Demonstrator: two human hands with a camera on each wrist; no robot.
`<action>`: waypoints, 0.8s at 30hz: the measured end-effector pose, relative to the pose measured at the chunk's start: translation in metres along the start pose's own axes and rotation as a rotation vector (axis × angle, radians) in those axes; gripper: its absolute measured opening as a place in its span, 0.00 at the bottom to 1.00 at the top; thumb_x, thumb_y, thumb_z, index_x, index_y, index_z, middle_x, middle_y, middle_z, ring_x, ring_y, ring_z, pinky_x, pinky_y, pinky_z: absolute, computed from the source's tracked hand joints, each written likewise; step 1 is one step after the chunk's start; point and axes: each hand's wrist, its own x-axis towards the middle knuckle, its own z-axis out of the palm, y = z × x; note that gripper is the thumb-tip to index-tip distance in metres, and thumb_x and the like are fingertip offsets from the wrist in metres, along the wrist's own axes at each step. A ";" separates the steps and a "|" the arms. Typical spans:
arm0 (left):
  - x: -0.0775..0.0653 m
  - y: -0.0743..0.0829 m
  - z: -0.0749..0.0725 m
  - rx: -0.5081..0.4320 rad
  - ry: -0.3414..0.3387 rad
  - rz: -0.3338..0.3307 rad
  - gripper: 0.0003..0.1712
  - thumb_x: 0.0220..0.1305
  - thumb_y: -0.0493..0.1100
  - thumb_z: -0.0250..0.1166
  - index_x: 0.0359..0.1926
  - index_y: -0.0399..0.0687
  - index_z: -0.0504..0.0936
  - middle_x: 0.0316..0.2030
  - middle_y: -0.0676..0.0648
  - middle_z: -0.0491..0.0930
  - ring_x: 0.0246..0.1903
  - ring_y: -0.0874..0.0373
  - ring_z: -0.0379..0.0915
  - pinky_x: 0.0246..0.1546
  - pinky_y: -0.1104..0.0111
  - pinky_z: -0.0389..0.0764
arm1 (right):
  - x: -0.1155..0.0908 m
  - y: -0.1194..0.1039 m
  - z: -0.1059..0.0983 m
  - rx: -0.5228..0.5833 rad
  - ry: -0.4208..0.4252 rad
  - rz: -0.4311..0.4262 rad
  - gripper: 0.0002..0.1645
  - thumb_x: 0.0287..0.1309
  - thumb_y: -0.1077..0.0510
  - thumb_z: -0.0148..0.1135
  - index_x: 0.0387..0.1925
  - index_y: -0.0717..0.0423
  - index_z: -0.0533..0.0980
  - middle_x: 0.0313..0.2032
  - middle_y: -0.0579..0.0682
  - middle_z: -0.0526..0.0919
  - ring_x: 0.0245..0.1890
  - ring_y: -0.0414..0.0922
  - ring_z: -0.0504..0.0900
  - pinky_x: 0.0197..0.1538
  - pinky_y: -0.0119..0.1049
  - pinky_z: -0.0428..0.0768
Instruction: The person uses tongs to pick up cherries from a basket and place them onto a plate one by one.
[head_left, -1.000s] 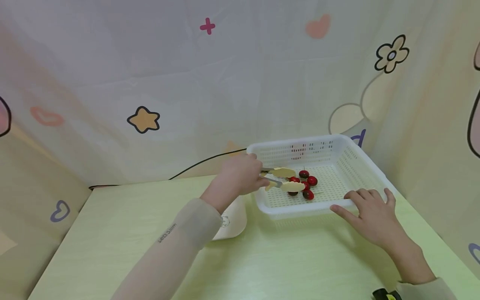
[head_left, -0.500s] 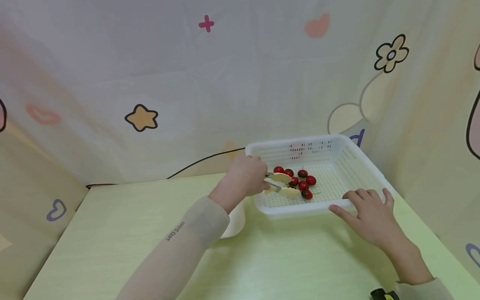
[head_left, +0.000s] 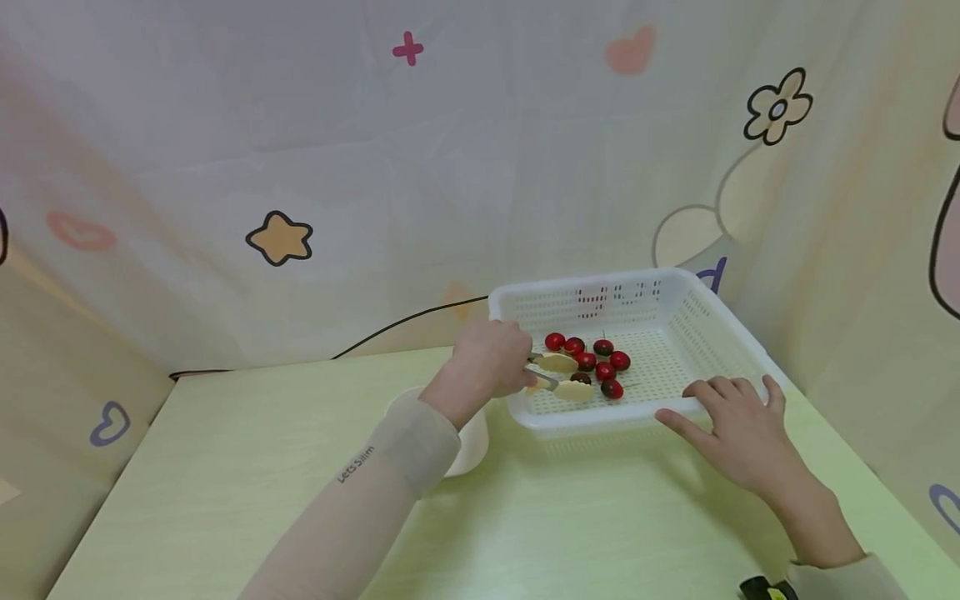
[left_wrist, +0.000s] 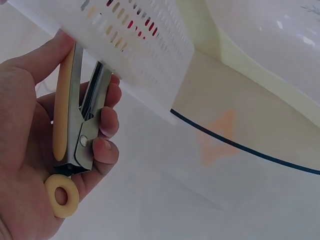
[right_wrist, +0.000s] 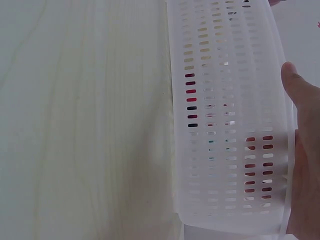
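My left hand [head_left: 491,358] grips a pair of tongs [left_wrist: 75,110] with cream-coloured tips and a yellow ring at the handle end. The tong tips stand apart, inside the left part of a white perforated basket [head_left: 712,321]. Several red and dark red cherries [head_left: 605,372], at least one with a stem, lie on the basket floor just right of the tips. No cherry shows clearly between the tips. My right hand [head_left: 742,433] holds the basket's near right rim. Its fingers reach over into the basket, and the right wrist view shows them through the slots.
A white bowl [head_left: 474,446] stands left of the basket, partly hidden by my left forearm. Both rest on a pale wooden table [head_left: 570,517]. A patterned curtain [head_left: 375,167] hangs close behind. A black and yellow object [head_left: 768,588] shows by my right sleeve.
My left hand has drawn the tongs slightly left and nearer, off the cherries, so more of them show. The right hand has stayed on the rim.
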 end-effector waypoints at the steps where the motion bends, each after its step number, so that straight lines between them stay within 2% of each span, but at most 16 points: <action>1: 0.000 0.000 0.001 0.001 0.000 0.002 0.20 0.67 0.64 0.68 0.36 0.54 0.85 0.29 0.55 0.79 0.29 0.59 0.72 0.22 0.67 0.75 | 0.000 0.000 0.000 -0.002 -0.001 -0.001 0.32 0.67 0.33 0.62 0.48 0.58 0.79 0.51 0.62 0.82 0.55 0.66 0.71 0.63 0.78 0.38; 11: 0.001 0.002 0.005 0.024 0.036 -0.007 0.21 0.69 0.63 0.66 0.29 0.55 0.81 0.25 0.55 0.76 0.24 0.60 0.69 0.18 0.66 0.72 | 0.000 0.000 0.000 -0.008 0.002 -0.003 0.32 0.67 0.33 0.61 0.48 0.58 0.80 0.50 0.61 0.82 0.54 0.66 0.72 0.63 0.79 0.38; 17: 0.000 0.003 0.006 -0.020 0.022 -0.020 0.20 0.69 0.62 0.66 0.29 0.54 0.81 0.23 0.55 0.75 0.22 0.60 0.67 0.17 0.67 0.70 | -0.001 -0.001 0.000 -0.010 -0.010 0.000 0.33 0.68 0.33 0.61 0.49 0.59 0.80 0.50 0.62 0.82 0.54 0.66 0.72 0.63 0.79 0.38; 24: -0.004 -0.002 0.007 -0.118 0.030 -0.036 0.20 0.68 0.62 0.67 0.32 0.53 0.81 0.31 0.53 0.76 0.24 0.59 0.70 0.18 0.67 0.72 | -0.001 -0.001 -0.001 -0.013 -0.010 0.007 0.33 0.67 0.32 0.61 0.48 0.58 0.80 0.50 0.61 0.82 0.54 0.66 0.71 0.64 0.78 0.38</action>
